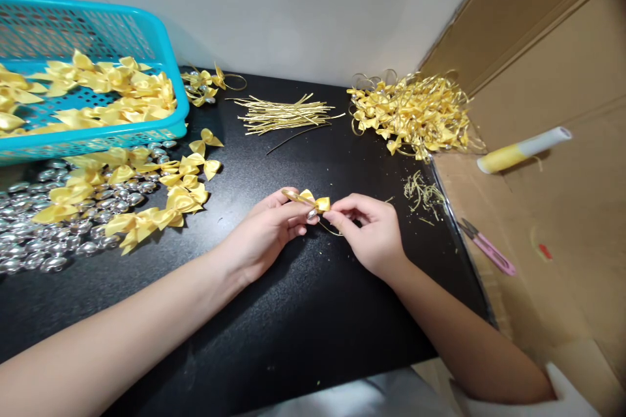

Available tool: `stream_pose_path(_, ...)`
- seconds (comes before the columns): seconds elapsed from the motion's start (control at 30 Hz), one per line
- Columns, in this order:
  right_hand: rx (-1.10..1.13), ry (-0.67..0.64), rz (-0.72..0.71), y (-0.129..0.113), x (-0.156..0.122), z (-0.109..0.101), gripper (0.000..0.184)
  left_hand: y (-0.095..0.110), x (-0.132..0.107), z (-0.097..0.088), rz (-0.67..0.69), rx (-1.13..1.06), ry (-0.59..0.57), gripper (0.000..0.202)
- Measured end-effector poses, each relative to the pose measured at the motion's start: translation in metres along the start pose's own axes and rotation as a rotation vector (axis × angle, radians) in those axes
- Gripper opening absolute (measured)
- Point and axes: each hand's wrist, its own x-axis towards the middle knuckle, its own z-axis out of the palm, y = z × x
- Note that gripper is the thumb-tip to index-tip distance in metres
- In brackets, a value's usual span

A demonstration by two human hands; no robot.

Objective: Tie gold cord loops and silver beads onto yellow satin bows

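Note:
Over the middle of a black table [303, 313], my left hand [267, 231] pinches a small yellow satin bow [313, 201] together with a silver bead. My right hand [372, 231] is closed on the same bow from the right, its fingertips pinching a thin gold wire that curls below the bow. Both hands touch at the bow. Loose yellow bows [161, 199] lie to the left on the table, over a spread of silver beads [44, 234].
A blue plastic basket [166, 65] holding yellow bows stands at the back left. Cut gold wires [281, 115] lie at the back middle, with a heap of finished wired bows [413, 114] at the back right. Pink snips [486, 247] and a yellow-white tube [523, 150] rest on cardboard at the right.

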Motion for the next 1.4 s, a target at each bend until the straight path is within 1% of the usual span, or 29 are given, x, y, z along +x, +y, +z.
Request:
stream_pose_path(0.13,-0.105,0.014,-0.102,-0.004,0.0,-0.002,0.012,-0.002,0.0,0.0,0.017,0.013,0.0,0.031)
stream_pose_path(0.2,-0.146,0.017,-0.129,-0.006,0.0,-0.003,0.013,-0.002,0.0,0.0,0.027,0.028,0.004,0.032)
stream_pose_path(0.33,-0.149,0.027,-0.163,-0.008,0.0,-0.004,0.012,-0.003,-0.001,-0.001,0.046,0.046,-0.003,0.035)
stream_pose_path(0.5,-0.144,0.036,-0.172,-0.008,-0.001,-0.002,0.013,-0.004,-0.001,-0.003,0.059,0.049,-0.027,0.039)
stream_pose_path(0.7,-0.138,0.032,-0.141,-0.006,-0.002,-0.002,0.013,-0.005,0.0,-0.002,0.078,0.05,-0.028,0.038)
stream_pose_path(0.77,-0.131,0.035,-0.142,-0.005,-0.002,-0.001,0.013,-0.007,-0.001,-0.002,0.12,0.052,-0.04,0.038)
stream_pose_path(0.87,-0.096,0.037,-0.171,-0.002,-0.003,-0.001,0.012,-0.01,-0.004,-0.003,0.251,0.076,-0.056,0.039)
stream_pose_path(1.0,-0.035,0.008,-0.211,0.001,-0.001,-0.002,0.008,-0.012,-0.011,-0.002,0.456,0.194,-0.016,0.04)
stream_pose_path(1.1,-0.029,-0.009,-0.218,0.003,0.001,-0.002,0.009,-0.011,-0.015,-0.001,0.57,0.283,0.003,0.037)
stream_pose_path(1.2,-0.023,-0.012,-0.229,0.004,0.001,-0.003,0.011,-0.011,-0.018,-0.001,0.615,0.329,0.009,0.036)
stream_pose_path(1.4,-0.005,-0.029,-0.243,0.007,0.0,-0.004,0.01,-0.011,-0.018,-0.001,0.623,0.337,0.005,0.035)
